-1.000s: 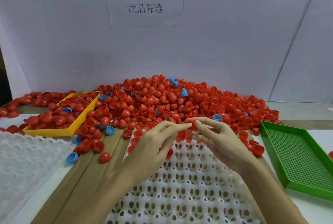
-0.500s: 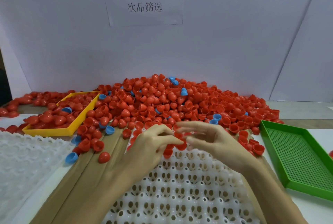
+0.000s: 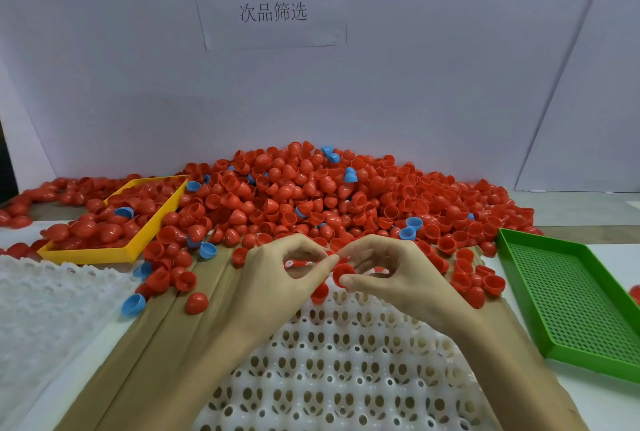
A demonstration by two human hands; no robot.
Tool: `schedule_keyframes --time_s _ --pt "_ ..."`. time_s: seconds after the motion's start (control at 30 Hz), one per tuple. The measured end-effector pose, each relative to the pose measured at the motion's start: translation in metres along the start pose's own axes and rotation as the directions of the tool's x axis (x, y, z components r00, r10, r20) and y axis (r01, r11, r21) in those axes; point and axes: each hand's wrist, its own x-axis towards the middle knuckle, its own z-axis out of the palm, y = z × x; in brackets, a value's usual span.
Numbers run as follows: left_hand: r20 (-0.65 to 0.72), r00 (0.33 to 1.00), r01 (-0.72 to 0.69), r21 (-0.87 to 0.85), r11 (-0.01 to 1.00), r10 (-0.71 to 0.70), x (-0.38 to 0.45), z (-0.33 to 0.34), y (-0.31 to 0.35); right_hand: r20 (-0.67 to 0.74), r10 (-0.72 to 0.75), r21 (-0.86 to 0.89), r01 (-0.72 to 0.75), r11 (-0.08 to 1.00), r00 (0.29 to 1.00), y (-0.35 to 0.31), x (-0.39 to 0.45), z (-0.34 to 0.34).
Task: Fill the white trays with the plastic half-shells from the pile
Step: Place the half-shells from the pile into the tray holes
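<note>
The worktop point(image 3: 609, 406) carries a pile of half-shells point(image 3: 311, 202), cardboard sheets point(image 3: 166, 337), two white trays point(image 3: 346, 378), a yellow tray point(image 3: 104, 254), a green tray point(image 3: 571, 302).

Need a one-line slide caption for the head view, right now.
Both hands, left and right, pinch red half-shells over the white tray beside the pile.

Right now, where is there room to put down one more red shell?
Free: the white tray pockets nearest the person, and the green tray. Crowded: the pile, the yellow tray, and the tray's far edge by both hands.
</note>
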Motion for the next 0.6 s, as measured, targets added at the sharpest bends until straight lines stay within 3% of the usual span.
schedule_keyframes --time_s 0.2,0.4,0.6 --pt "0.063 0.998 -0.005 0.024 1.0 0.003 0.0 0.007 -0.01 0.093 -0.016 -0.054 0.021 0.998 0.996 0.004 0.003 -0.008" --pt "0.295 0.941 -0.258 0.312 0.914 0.165 0.003 0.011 -0.02 -0.248 0.056 0.072 -0.04 0.997 0.967 0.014 0.006 -0.028" --pt "0.546 0.832 -0.407 0.488 0.772 0.093 0.005 0.011 -0.024 -0.34 0.114 0.172 -0.057 0.983 0.933 0.019 0.006 -0.033"
